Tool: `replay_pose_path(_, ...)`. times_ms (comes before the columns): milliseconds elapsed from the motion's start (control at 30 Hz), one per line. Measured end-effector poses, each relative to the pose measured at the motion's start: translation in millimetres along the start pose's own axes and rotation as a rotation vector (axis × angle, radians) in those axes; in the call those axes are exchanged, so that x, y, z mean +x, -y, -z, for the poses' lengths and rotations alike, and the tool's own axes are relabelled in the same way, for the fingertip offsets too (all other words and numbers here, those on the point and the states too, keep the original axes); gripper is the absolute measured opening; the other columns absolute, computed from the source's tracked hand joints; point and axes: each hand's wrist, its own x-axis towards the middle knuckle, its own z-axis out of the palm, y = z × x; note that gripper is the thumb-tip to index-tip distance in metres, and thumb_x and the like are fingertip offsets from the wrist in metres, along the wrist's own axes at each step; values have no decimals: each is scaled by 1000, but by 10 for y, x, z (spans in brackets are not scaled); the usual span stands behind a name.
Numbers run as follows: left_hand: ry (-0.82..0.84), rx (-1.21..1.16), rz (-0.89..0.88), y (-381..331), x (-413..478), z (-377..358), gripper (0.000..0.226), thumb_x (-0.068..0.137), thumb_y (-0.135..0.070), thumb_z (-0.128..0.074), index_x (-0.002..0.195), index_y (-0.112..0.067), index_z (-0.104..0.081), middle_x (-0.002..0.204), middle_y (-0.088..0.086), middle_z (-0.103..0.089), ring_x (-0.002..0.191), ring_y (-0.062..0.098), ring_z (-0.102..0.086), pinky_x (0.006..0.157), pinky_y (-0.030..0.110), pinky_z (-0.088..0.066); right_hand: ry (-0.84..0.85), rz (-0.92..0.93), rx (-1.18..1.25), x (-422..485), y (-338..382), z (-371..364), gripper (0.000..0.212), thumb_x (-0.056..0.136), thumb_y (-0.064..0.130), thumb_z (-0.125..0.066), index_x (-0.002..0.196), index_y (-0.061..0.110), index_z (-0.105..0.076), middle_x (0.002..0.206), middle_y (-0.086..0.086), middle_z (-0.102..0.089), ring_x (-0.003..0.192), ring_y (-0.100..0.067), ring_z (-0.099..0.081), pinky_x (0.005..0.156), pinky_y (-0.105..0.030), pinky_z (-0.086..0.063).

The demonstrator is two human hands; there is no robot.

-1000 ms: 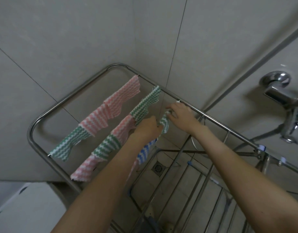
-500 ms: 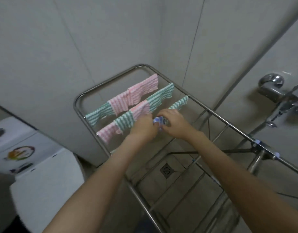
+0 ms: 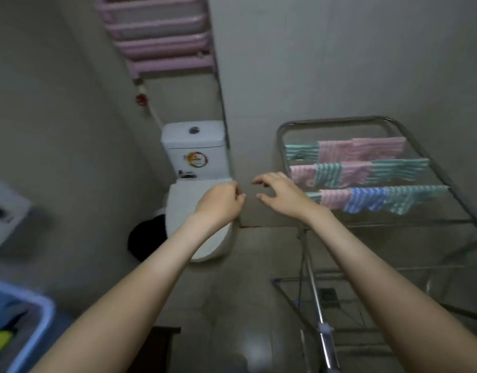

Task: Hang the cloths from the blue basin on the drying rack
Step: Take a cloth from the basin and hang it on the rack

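The steel drying rack (image 3: 283,130) stands at the right, with three of its bars full of striped cloths in pink, green and blue. A blue striped cloth (image 3: 366,199) hangs on the nearest filled bar. My left hand (image 3: 221,201) is loosely curled and holds nothing, in front of the toilet. My right hand (image 3: 279,193) has its fingers spread, empty, just left of the rack and apart from the cloths. The blue basin (image 3: 43,316) shows at the bottom left corner, with something yellow-green inside.
A white toilet (image 3: 194,157) stands against the far wall, a black bin (image 3: 146,238) beside it. A pink shelf rack (image 3: 162,36) hangs above. A white box is on the left wall. A floor drain (image 3: 329,296) lies under the rack's lower bars.
Both hands have let go of the blue cloth on the rack and pulled away to the left. My view has swung left, bringing in the toilet and the basin.
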Motion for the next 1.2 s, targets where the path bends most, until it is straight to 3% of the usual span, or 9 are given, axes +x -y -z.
replay_pose_path(167, -83, -44, 233, 833, -643, 381, 25, 96, -26, -42, 104, -10, -60, 109, 11, -65, 103, 28, -58, 82, 32, -45, 156, 212, 49, 463, 1006, -465, 36, 91, 24, -56, 127, 21, -53, 127, 2, -56, 113, -13, -46, 102, -33, -34)
replay_pose_path(400, -258, -66, 612, 2081, -1894, 893, 22, 94, -20, -46, 103, -10, -62, 112, 16, -65, 108, 31, -58, 85, 33, -43, 395, 585, 69, 766, 2846, -1440, 40, 90, 21, -60, 129, 14, -52, 126, -5, -58, 116, -19, -48, 102, -34, -36)
replay_pose_path(567, -328, -28, 891, 2777, -2974, 1081, 26, 92, -10, -44, 110, -6, -62, 119, 18, -63, 112, 32, -57, 92, 35, -43, 713, 726, 92, 458, 3963, -2165, 44, 88, 16, -63, 129, 10, -50, 123, -10, -57, 105, -24, -56, 89, -26, -39)
replay_pose_path(733, -284, -91, 1087, 3198, -3835, 996, 29, 90, -6, -43, 109, -19, -62, 122, 7, -61, 113, 25, -55, 90, 29, -42, 1015, 824, 16, 19, 4518, -2711, 45, 89, 25, -64, 130, 16, -49, 116, -2, -54, 98, -15, -52, 85, -27, -43)
replay_pose_path(867, -194, -116, 1101, 3334, -4120, 862, 36, 90, -3, -43, 117, -19, -59, 127, 3, -58, 115, 23, -53, 92, 30, -43, 1028, 907, -80, -162, 4699, -2944, 48, 86, 34, -66, 128, 17, -48, 117, 0, -56, 103, -18, -54, 87, -31, -46)
replay_pose_path(967, -181, -148, 1103, 3374, -4197, 802, 45, 88, 2, -41, 126, -18, -53, 132, 5, -55, 120, 23, -49, 93, 28, -39, 887, 1039, -206, -249, 4763, -3105, 31, 86, 30, -63, 109, 11, -55, 106, -8, -56, 100, -24, -51, 86, -41, -46)
replay_pose_path(1067, -198, -161, 1087, 3382, -4227, 772, 48, 90, 1, -39, 133, -18, -48, 136, 6, -52, 124, 24, -47, 97, 29, -38, 755, 1121, -150, -294, 4773, -3243, 16, 90, 17, -54, 97, 3, -58, 103, -16, -52, 105, -31, -47, 85, -42, -42)
replay_pose_path(1200, -272, -184, 1056, 3389, -4239, 770, 44, 93, -9, -45, 137, -17, -45, 138, 11, -49, 126, 27, -46, 100, 30, -36, 731, 1081, 37, -256, 4806, -3229, 7, 89, 9, -51, 87, 6, -57, 94, -14, -54, 92, -26, -49, 81, -39, -43)
